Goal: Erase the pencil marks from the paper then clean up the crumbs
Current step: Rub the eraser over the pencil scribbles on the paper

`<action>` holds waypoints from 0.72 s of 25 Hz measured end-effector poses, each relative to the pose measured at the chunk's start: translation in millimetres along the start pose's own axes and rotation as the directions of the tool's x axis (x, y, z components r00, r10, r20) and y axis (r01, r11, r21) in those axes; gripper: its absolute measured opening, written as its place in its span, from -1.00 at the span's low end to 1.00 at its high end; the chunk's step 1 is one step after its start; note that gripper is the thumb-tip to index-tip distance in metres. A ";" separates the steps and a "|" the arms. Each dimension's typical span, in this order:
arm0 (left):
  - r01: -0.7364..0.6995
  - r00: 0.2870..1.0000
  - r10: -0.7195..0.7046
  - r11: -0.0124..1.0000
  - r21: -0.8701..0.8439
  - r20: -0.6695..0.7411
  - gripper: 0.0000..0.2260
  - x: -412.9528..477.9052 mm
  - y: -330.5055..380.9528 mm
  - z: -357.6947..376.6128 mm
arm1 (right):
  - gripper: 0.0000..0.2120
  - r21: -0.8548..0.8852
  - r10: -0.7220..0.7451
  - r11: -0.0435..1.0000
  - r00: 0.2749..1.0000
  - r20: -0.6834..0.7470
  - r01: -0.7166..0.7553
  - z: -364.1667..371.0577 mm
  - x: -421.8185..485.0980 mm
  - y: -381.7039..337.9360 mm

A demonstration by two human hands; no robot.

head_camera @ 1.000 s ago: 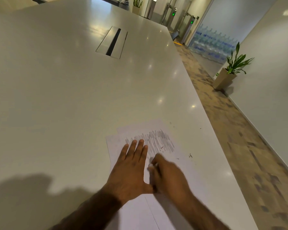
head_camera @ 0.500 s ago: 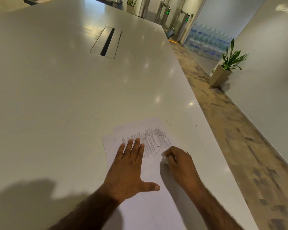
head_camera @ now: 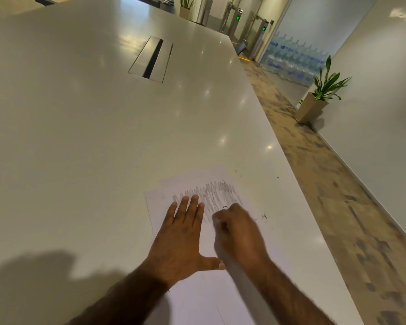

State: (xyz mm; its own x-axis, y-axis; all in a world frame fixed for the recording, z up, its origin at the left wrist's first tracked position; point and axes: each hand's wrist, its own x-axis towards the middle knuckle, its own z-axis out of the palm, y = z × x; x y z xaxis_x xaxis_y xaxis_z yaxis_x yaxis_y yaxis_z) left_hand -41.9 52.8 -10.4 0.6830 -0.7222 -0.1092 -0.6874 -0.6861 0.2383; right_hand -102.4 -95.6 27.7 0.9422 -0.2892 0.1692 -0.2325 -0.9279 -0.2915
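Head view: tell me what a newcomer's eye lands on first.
Two hands on a sheet of paper near the right edge of the table: the left hand lies flat on it, and the blurred right hand is curled beside it. Just beyond them runs a grey band of pencil marks, with dark crumbs scattered to its right.
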 end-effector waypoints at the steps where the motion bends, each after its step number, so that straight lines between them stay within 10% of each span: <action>1: 0.007 1.000 -0.007 1.000 -0.015 0.016 0.20 -1.1 1.8 -2.0 | -0.74 0.025 0.080 0.997 0.996 -0.045 -0.079 -5.2 10.4 13.4; 3: 0.020 0.999 -0.019 0.999 -0.028 0.035 0.20 -1.4 3.4 -2.9 | -0.89 0.140 0.170 0.977 0.982 -0.076 -0.158 -13.9 15.4 24.5; 7: 0.020 1.000 -0.020 1.000 -0.012 -0.006 0.19 -0.7 1.8 0.0 | -0.85 0.062 -0.128 0.990 0.991 0.044 0.125 -9.4 -16.0 -9.6; 11: 0.022 1.000 -0.021 0.999 -0.046 0.012 0.22 -1.0 2.8 -1.6 | -0.75 0.006 0.094 0.996 0.990 -0.106 -0.094 -19.5 21.7 19.4; 16: 0.021 1.000 -0.021 0.999 -0.050 -0.014 0.21 0.1 1.7 -0.6 | -0.80 -0.001 -0.163 0.987 0.984 0.074 0.163 -17.0 -15.0 -10.8; 18: 0.020 1.000 -0.019 0.999 -0.038 0.017 0.21 -0.3 1.4 -2.4 | -0.73 -0.043 -0.021 0.999 1.000 -0.001 0.021 -21.4 8.3 14.6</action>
State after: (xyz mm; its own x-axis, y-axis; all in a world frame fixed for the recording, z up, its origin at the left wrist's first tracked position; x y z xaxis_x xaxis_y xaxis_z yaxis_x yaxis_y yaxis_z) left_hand -42.4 52.3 -7.7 0.6918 -0.7103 -0.1302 -0.6639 -0.6965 0.2722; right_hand -103.1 -116.6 45.0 0.9466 -0.2697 0.1767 -0.2226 -0.9432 -0.2467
